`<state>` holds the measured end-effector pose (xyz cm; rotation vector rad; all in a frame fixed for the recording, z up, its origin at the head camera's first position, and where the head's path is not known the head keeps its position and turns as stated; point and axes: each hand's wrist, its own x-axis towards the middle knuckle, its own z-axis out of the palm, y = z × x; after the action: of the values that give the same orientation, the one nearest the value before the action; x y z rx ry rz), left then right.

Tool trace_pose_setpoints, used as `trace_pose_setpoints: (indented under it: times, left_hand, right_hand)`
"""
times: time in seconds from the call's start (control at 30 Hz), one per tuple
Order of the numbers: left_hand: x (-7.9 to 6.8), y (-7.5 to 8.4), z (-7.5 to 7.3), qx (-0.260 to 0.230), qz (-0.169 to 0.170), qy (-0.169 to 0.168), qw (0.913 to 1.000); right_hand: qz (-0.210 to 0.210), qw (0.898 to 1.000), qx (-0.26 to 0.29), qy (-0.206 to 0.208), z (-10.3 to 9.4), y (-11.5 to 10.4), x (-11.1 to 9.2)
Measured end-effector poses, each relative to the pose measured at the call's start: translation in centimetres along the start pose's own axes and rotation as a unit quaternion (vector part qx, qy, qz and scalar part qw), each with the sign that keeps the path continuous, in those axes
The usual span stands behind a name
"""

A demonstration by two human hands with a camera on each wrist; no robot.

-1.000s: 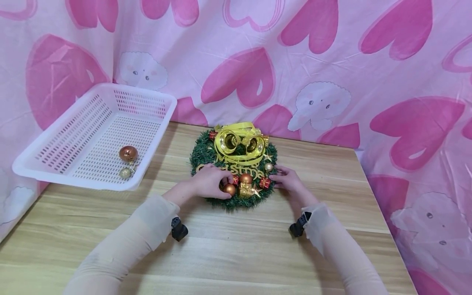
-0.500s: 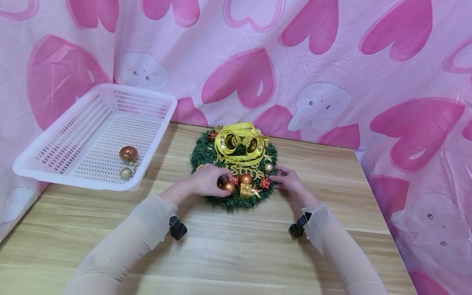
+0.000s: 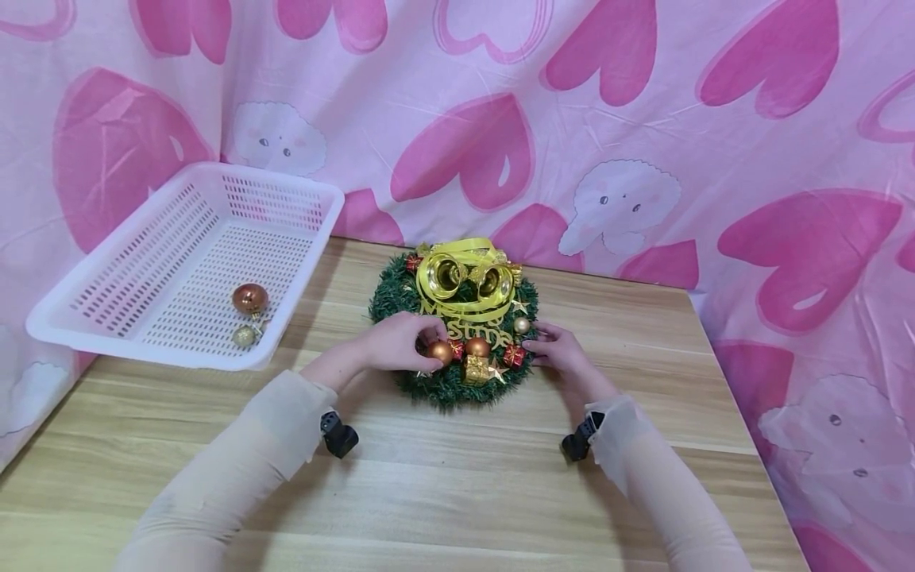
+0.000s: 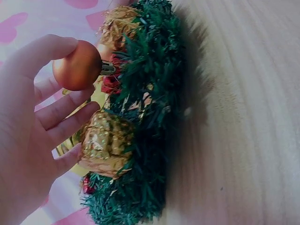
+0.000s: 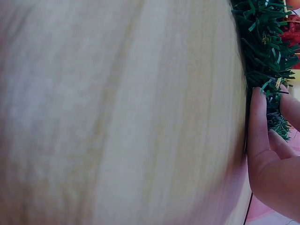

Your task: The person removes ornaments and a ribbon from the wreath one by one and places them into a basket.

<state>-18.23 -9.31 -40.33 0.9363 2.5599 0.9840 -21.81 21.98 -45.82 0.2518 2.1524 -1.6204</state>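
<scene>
My left hand (image 3: 396,343) pinches a copper-coloured Christmas bauble (image 4: 77,68) between thumb and fingers, over the lower left of a green Christmas wreath (image 3: 389,300). In the left wrist view the bauble's metal cap points at the garland, and a glittery gold gift-box ornament (image 4: 108,143) sits below it by the other fingers. My right hand (image 3: 565,351) grips the wreath's right edge, thumb and fingers on either side of the garland. Gold bells (image 3: 445,274) with yellow ribbon top the wreath. Another copper bauble (image 3: 477,347) and a red gift ornament (image 3: 513,355) lie along its lower part, under partly covered gold lettering.
A white perforated plastic basket (image 3: 93,338) stands at the left, holding a copper bauble (image 3: 250,299) and a small gold bauble (image 3: 244,336). Behind the wooden table (image 3: 457,492) hangs a pink heart-patterned cloth (image 3: 629,230).
My left hand has shifted slightly left with the bauble, drawing it away from the red gift ornament beside it. The right hand and the wreath stay in place.
</scene>
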Motion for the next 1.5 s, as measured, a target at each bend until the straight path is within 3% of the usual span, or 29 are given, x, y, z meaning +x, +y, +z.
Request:
trace_pose_setpoints:
  times: [0.43, 0.7, 1.1, 1.3, 1.5]
  left_hand:
    - [-0.4, 0.2, -1.6, -0.047, 0.004, 0.036, 0.9982]
    - [-0.6, 0.1, -2.4, -0.098, 0.005, 0.071, 0.9927]
    - [-0.9, -0.6, -3.3, -0.194, -0.009, 0.091, 0.9767]
    - [-1.0, -0.9, -3.7, -0.252, -0.028, 0.110, 0.9611]
    - [-1.3, -0.9, -4.3, -0.255, -0.041, 0.116, 0.9590]
  right_hand:
    - [0.000, 1.000, 0.004, 0.003, 0.1, 0.0, 0.2]
    - [-0.008, 1.000, 0.003, 0.002, 0.1, 0.0, 0.4]
    - [-0.010, 1.000, 0.004, 0.002, 0.1, 0.1, 0.4]
    - [-0.008, 1.000, 0.000, 0.003, 0.2, 0.0, 0.4]
    - [-0.007, 1.000, -0.003, 0.002, 0.0, 0.1, 0.3]
